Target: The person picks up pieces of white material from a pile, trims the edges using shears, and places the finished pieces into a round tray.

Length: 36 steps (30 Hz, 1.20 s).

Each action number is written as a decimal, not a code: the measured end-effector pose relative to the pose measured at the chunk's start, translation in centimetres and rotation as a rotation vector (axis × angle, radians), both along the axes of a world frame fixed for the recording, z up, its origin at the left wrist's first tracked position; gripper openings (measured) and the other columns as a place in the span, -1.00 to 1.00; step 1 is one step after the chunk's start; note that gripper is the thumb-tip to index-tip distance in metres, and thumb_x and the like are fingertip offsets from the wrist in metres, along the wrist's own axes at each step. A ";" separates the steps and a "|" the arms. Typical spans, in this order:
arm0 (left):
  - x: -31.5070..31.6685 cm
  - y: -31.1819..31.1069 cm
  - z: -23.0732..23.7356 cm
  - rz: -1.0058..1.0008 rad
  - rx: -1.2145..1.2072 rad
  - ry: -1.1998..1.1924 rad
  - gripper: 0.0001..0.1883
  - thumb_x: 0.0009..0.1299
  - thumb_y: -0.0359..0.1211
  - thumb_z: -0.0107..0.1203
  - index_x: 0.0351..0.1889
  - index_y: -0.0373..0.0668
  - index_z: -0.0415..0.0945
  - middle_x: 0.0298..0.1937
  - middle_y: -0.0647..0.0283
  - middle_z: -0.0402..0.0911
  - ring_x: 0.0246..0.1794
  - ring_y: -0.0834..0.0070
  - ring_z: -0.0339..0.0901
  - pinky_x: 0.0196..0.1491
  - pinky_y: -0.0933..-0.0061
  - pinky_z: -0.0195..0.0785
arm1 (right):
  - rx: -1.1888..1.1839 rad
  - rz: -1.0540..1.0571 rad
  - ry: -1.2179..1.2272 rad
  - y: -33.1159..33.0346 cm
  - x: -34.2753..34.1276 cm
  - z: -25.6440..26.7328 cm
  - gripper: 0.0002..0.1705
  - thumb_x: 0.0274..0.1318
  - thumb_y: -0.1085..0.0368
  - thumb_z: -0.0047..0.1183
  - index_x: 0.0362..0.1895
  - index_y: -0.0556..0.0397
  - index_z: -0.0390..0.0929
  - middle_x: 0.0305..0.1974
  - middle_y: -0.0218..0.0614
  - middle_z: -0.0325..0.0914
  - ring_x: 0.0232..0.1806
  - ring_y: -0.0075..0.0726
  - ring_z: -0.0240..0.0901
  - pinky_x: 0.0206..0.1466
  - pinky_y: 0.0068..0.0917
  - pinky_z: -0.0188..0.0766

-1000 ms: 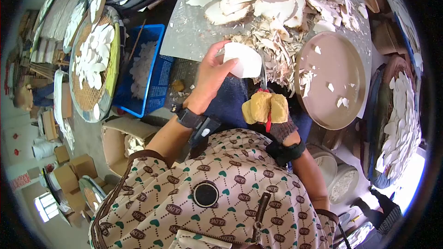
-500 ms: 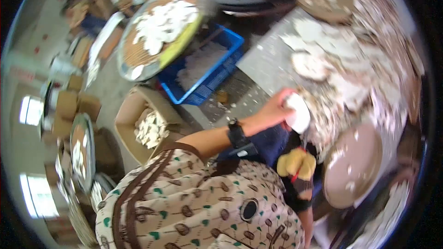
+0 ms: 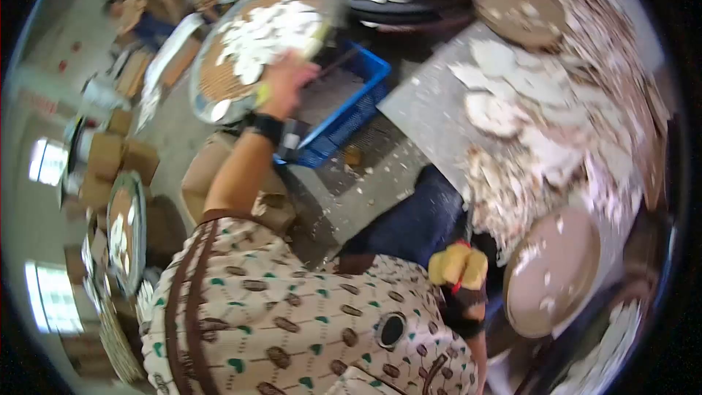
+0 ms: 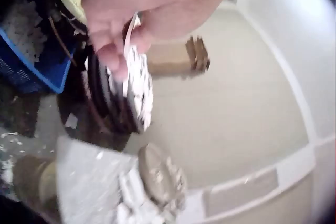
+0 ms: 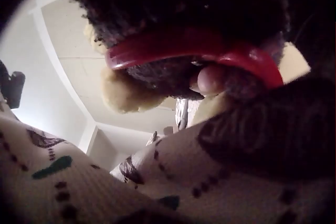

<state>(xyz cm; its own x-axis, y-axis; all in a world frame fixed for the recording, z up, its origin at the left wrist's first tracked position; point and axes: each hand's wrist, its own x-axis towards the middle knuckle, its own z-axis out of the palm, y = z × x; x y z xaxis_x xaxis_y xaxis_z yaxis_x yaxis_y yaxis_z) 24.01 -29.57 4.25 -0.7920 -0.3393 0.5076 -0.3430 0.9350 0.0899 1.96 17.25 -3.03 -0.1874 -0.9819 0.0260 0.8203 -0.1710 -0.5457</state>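
My left hand (image 3: 287, 82) reaches out over the blue plastic basket, at the edge of the round woven tray (image 3: 219, 80) of white slices. In the left wrist view the thumb and fingers pinch a thin white slice (image 4: 129, 35), seen edge-on. My right hand (image 3: 468, 294), in a dark knit glove, stays low near the apron. It grips scissors with red handles (image 5: 157, 50), which loop round the gloved fingers. Yellow foam pads (image 3: 459, 266) sit around the handles; the blades are mostly hidden in the head view.
The blue basket (image 3: 351, 121) stands on the floor beside the woven tray. A grey table (image 3: 420, 102) bears large white slices (image 3: 512, 110), a heap of trimmings (image 3: 504, 190) and a round brown tray (image 3: 552, 278). A cardboard box (image 3: 208, 168) lies partly behind my left forearm.
The head view has swung leftward. My left hand has moved from beside the scissors, away from the table, to the woven tray. The right hand stays low with the scissors.
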 end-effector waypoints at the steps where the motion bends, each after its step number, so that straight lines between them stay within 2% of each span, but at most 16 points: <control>1: 0.6 -1.1 0.6 0.100 -0.291 0.048 -0.84 0.19 -0.42 0.01 -0.29 -0.21 0.54 -0.27 0.19 0.61 -0.16 0.34 0.52 0.07 0.31 0.27 | 0.026 -0.043 0.081 -0.4 -0.2 -0.1 -0.59 0.12 0.04 -0.06 -0.55 0.14 0.38 -0.61 -0.37 0.32 -0.61 -0.39 0.26 -0.53 -0.49 0.22; 2: -2.5 0.9 2.2 0.132 0.466 0.492 -0.81 0.24 -0.42 -0.01 -0.21 -0.24 0.50 -0.24 0.17 0.59 -0.17 0.35 0.52 0.01 0.37 0.32 | 0.269 -0.132 0.360 1.0 -0.7 -1.0 -0.68 0.07 0.12 -0.01 -0.34 0.17 0.39 -0.42 -0.27 0.41 -0.40 -0.30 0.36 -0.33 -0.44 0.31; 3: -4.9 3.7 3.7 0.199 1.261 0.862 -0.78 0.29 -0.42 -0.04 -0.13 -0.28 0.46 -0.20 0.14 0.58 -0.17 0.36 0.53 -0.05 0.43 0.38 | 0.534 -0.162 0.616 2.5 -1.3 -2.0 -0.63 0.02 0.21 0.05 -0.14 0.20 0.41 -0.23 -0.18 0.49 -0.20 -0.20 0.46 -0.12 -0.38 0.40; 5: -8.8 6.6 3.0 0.108 1.404 0.570 -0.71 0.34 -0.38 -0.05 -0.02 -0.33 0.38 -0.16 0.09 0.55 -0.19 0.36 0.54 -0.12 0.51 0.40 | 0.449 -0.398 1.084 2.1 -1.3 -1.1 -0.56 -0.11 0.26 0.14 -0.09 0.15 0.39 -0.19 -0.17 0.47 -0.13 -0.28 0.43 -0.06 -0.42 0.35; 6: -10.8 8.7 2.7 -0.051 1.468 0.453 -0.71 0.32 -0.39 -0.02 -0.03 -0.33 0.39 -0.17 0.11 0.55 -0.22 0.40 0.55 -0.14 0.50 0.40 | 0.459 -0.323 1.093 1.8 -1.7 -0.4 -0.56 -0.12 0.26 0.14 -0.10 0.14 0.39 -0.19 -0.17 0.47 -0.14 -0.27 0.43 -0.06 -0.42 0.35; 7: -13.3 10.9 2.3 -0.079 1.446 0.325 -0.72 0.31 -0.38 0.00 -0.06 -0.33 0.42 -0.20 0.14 0.56 -0.26 0.45 0.55 -0.15 0.53 0.39 | 0.456 -0.244 1.100 1.4 -2.0 0.2 -0.56 -0.12 0.25 0.15 -0.10 0.13 0.39 -0.19 -0.18 0.47 -0.14 -0.25 0.42 -0.06 -0.42 0.34; 10: -19.8 16.2 0.1 -0.251 1.410 0.063 -0.75 0.30 -0.38 0.02 -0.12 -0.32 0.47 -0.24 0.20 0.58 -0.30 0.52 0.54 -0.20 0.57 0.38 | 0.497 -0.202 0.483 1.2 -1.5 0.3 -0.64 -0.08 0.28 0.09 -0.14 0.10 0.40 -0.21 -0.21 0.46 -0.18 -0.27 0.42 -0.08 -0.44 0.34; 13: -25.4 21.2 -1.2 -0.429 1.333 -0.155 -0.79 0.27 -0.40 0.02 -0.18 -0.28 0.53 -0.26 0.24 0.60 -0.31 0.56 0.53 -0.24 0.59 0.37 | 0.552 -0.317 0.637 1.8 -1.5 0.8 -0.73 -0.01 0.32 0.02 -0.17 0.09 0.40 -0.25 -0.29 0.46 -0.20 -0.38 0.40 -0.11 -0.49 0.34; 16: -29.3 24.7 -3.2 -0.442 1.034 -0.268 -0.80 0.22 -0.34 0.08 -0.24 -0.19 0.58 -0.30 0.23 0.60 -0.33 0.52 0.52 -0.23 0.55 0.36 | 0.535 -0.379 0.708 3.3 -1.7 -0.1 -0.78 0.02 0.36 -0.03 -0.18 0.07 0.40 -0.27 -0.35 0.45 -0.22 -0.45 0.40 -0.13 -0.52 0.34; 19: -31.2 25.8 -5.2 -0.418 0.750 -0.416 -0.78 0.16 -0.26 0.14 -0.28 -0.13 0.60 -0.33 0.19 0.60 -0.35 0.46 0.52 -0.23 0.50 0.35 | 0.475 -0.387 0.333 4.1 -1.9 -0.2 -0.73 0.01 0.33 0.04 -0.15 0.08 0.40 -0.26 -0.42 0.45 -0.22 -0.54 0.40 -0.12 -0.57 0.37; 20: -31.1 26.2 -5.3 -0.452 0.754 -0.324 -0.84 0.08 -0.33 0.16 -0.39 -0.15 0.60 -0.40 0.14 0.54 -0.38 0.33 0.51 -0.31 0.36 0.33 | 0.470 -0.405 0.367 4.3 -2.0 -0.1 -0.72 0.02 0.32 0.05 -0.14 0.08 0.40 -0.26 -0.40 0.47 -0.22 -0.52 0.43 -0.13 -0.55 0.39; 24: -30.8 26.5 -4.7 -0.374 0.863 -0.343 -0.78 0.12 -0.26 0.19 -0.40 -0.21 0.55 -0.41 0.25 0.58 -0.41 0.50 0.51 -0.32 0.50 0.34 | 0.395 -0.450 0.016 4.7 -1.9 -2.0 -0.70 0.05 0.31 0.05 -0.12 0.13 0.39 -0.26 -0.37 0.49 -0.21 -0.47 0.46 -0.11 -0.47 0.43; 27: -29.7 26.3 -4.1 -0.352 1.144 -0.276 -0.82 0.18 -0.34 0.15 -0.36 -0.26 0.50 -0.41 0.25 0.58 -0.43 0.53 0.54 -0.37 0.56 0.37 | 0.558 -0.331 0.564 4.9 -2.1 -3.2 -0.75 0.07 0.42 -0.07 -0.11 0.14 0.39 -0.21 -0.26 0.47 -0.14 -0.29 0.46 -0.04 -0.38 0.42; 30: -27.9 27.2 -3.9 -0.304 1.561 -0.153 -0.85 0.25 -0.43 0.07 -0.27 -0.29 0.46 -0.39 0.21 0.58 -0.42 0.53 0.56 -0.39 0.60 0.41 | 0.284 -0.381 -0.324 4.1 -1.8 -3.5 -0.72 0.04 0.43 -0.05 -0.10 0.14 0.39 -0.18 -0.24 0.48 -0.13 -0.31 0.46 -0.02 -0.42 0.40; 32: -26.8 28.0 -4.2 -0.290 1.721 -0.082 -0.85 0.28 -0.47 0.03 -0.21 -0.30 0.44 -0.36 0.17 0.58 -0.40 0.50 0.58 -0.38 0.60 0.43 | 0.323 -0.357 -0.046 3.7 -2.1 -2.6 -0.71 0.04 0.42 -0.06 -0.09 0.14 0.39 -0.17 -0.24 0.48 -0.11 -0.32 0.45 0.00 -0.43 0.39; 36: -25.1 29.4 -5.5 -0.280 1.814 -0.032 -0.80 0.27 -0.47 0.05 -0.16 -0.31 0.46 -0.28 0.17 0.59 -0.38 0.45 0.59 -0.36 0.59 0.44 | 0.443 -0.301 0.381 3.3 -2.5 -2.1 -0.73 0.05 0.41 -0.07 -0.10 0.14 0.40 -0.16 -0.26 0.49 -0.10 -0.32 0.44 0.02 -0.43 0.37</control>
<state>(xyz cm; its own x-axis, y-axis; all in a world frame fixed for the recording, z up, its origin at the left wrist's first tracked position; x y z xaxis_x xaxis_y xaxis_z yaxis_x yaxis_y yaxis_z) -1.10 -0.19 -1.21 -0.9162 -0.2598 -0.3049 -0.2336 -0.2720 0.9335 -0.50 20.59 -5.12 -0.5129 -0.8213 -0.2498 0.5072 -0.0552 -0.8601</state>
